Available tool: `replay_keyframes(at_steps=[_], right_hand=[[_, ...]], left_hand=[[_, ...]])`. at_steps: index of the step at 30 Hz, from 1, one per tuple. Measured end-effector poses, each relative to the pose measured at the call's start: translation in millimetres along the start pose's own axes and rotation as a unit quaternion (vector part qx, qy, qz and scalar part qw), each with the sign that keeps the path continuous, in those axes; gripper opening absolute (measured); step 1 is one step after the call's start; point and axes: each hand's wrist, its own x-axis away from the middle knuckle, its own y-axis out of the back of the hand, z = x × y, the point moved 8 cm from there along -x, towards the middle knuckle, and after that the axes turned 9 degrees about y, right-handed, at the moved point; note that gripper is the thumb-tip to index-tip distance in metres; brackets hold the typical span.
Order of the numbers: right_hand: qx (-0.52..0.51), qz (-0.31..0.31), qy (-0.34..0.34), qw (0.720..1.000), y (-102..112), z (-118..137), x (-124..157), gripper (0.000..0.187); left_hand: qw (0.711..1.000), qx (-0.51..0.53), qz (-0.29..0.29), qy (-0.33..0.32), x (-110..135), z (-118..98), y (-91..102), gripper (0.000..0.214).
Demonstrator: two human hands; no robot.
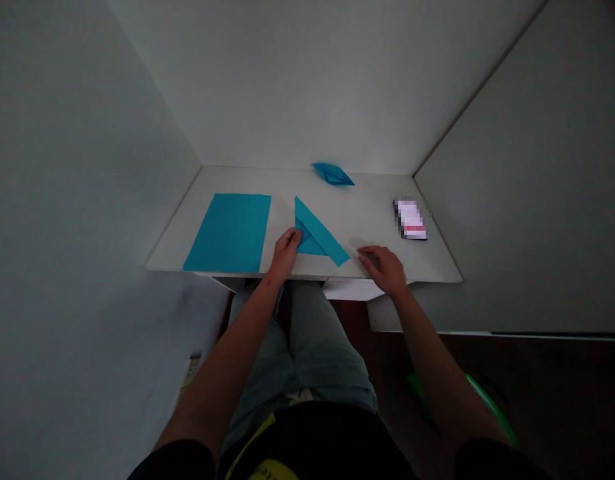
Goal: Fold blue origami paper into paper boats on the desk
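The folded blue paper is placed between the hands, near the front edge of the white table, its left side pinched by the left hand. The right hand is held just beyond its lower right corner, thumb and fingers slightly parted.

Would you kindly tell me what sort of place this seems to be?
Probably a desk corner in a home: a white desk stands against plain walls, with what looks like a phone and a blue paper boat on it.
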Motion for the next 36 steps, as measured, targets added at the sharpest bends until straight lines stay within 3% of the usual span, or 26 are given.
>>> replay_keyframes(at_steps=[5,8,11,15,20,24,28,30,34,36], right_hand=[[-0.188,0.012,-0.03,0.982,-14.9,6.3,-10.1,0.045],[-0.267,0.03,-0.023,0.963,-31.5,20.8,-20.8,0.058],[-0.335,0.041,-0.024,0.941,-47.0,29.0,-30.6,0.056],[-0.36,0.021,-0.045,0.932,-53.4,21.6,-36.1,0.045],[-0.372,-0.042,-0.06,0.925,-40.6,6.7,-34.7,0.041],[-0.38,-0.063,-0.075,0.92,-35.8,3.9,-32.2,0.043],[-0.371,-0.027,-0.059,0.926,-42.1,14.3,-29.2,0.059],[-0.353,-0.008,-0.055,0.934,-45.2,17.9,-27.1,0.061],[-0.336,-0.013,-0.052,0.94,-42.8,19.0,-25.6,0.068],[-0.335,-0.012,-0.054,0.941,-41.2,18.9,-26.1,0.064]], left_hand=[[0.999,-0.032,0.025,-0.025,5.8,-14.6,-6.0,0.055],[0.999,-0.033,0.035,-0.022,7.4,-15.2,-8.4,0.054],[0.999,-0.025,0.043,-0.018,8.2,-13.6,-10.9,0.054],[0.997,0.008,0.083,-0.002,10.2,-9.5,-19.7,0.058],[0.989,-0.001,0.145,0.024,15.5,-3.1,-32.3,0.062],[0.989,-0.038,0.139,0.007,14.9,-2.2,-31.9,0.055],[0.992,-0.015,0.124,-0.001,9.9,2.5,-29.4,0.052],[0.994,0.014,0.109,0.005,8.3,5.8,-26.8,0.068],[0.994,0.055,0.099,0.004,11.2,6.1,-23.6,0.125],[0.993,0.055,0.103,-0.006,12.5,3.4,-23.1,0.133]])
